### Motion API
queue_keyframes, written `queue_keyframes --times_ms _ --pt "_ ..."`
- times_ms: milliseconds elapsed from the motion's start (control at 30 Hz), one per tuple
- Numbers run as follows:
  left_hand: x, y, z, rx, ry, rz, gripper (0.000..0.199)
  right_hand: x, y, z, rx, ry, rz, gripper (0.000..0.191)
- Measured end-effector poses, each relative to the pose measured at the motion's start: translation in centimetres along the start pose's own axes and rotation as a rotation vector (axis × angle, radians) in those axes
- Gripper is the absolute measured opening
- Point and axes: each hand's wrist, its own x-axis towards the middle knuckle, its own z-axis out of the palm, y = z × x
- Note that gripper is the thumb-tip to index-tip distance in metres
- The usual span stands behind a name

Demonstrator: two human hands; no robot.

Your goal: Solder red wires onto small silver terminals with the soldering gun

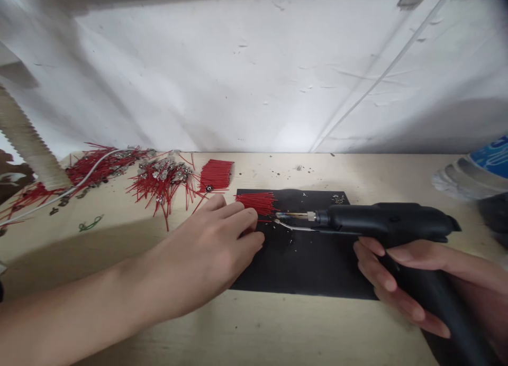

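My right hand (408,281) is wrapped round the handle of a black soldering gun (389,220). Its metal tip (293,216) points left, with a thin curved solder feed tube (293,228) just beneath. My left hand (222,239) is closed in a pinch, its fingertips partly hidden behind the knuckles. A single red wire (265,221) sticks out from those fingers toward the tip. Just beyond it, a row of cut red wires (256,202) lies on a black mat (309,265), their right ends close to the tip.
Left of the mat are a neat bundle of red wires (216,174) and a loose heap of red wires with metal terminals (162,178). Another pile (99,167) lies behind a white cable (85,178). A blue-labelled container (476,170) stands right, before a white wall (238,75).
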Motion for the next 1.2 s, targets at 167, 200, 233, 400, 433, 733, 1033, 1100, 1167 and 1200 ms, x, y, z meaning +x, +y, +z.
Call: queue_keyframes --times_ms 167,200,233,400,433,733,1033,1100,1167,1200 --pt "0.6 0.0 -0.3 0.039 0.047 0.110 0.053 0.0 0.2 -0.4 0.001 -0.001 -0.013 0.032" --pt "0.7 0.0 -0.3 0.007 0.051 0.075 0.053 0.0 0.1 -0.3 -0.002 -0.003 -0.016 0.033" --pt "0.7 0.1 -0.2 -0.041 0.049 0.024 0.051 0.0 0.1 -0.3 -0.006 -0.005 -0.018 0.033" --pt "0.5 0.2 0.4 -0.282 0.022 -0.184 0.038 0.0 0.2 -0.3 -0.005 -0.013 -0.016 0.032" --pt "0.5 0.2 0.6 -0.286 0.027 -0.190 0.038 -0.1 0.3 -0.3 -0.001 -0.016 -0.016 0.032" --pt "1.0 -1.8 0.9 -0.332 -0.003 -0.513 0.016 0.1 0.3 -0.2 -0.001 0.010 0.009 0.035" --pt "0.0 -1.9 -0.4 -0.413 -0.010 -0.589 0.030 -0.5 -0.9 2.3 -0.070 0.012 -0.005 0.043" --pt "-0.7 -1.1 -1.1 -0.430 0.033 -0.604 0.031 -0.8 -1.3 3.3 -0.101 0.110 -0.022 0.040" --pt "-1.4 0.1 -1.6 -0.496 0.084 -0.630 0.033 -0.9 -1.5 4.2 -0.131 0.084 -0.030 0.042" --pt "-1.8 0.9 -1.6 -0.561 0.115 -0.646 0.032 -0.9 -1.5 4.5 -0.141 0.057 -0.039 0.043"
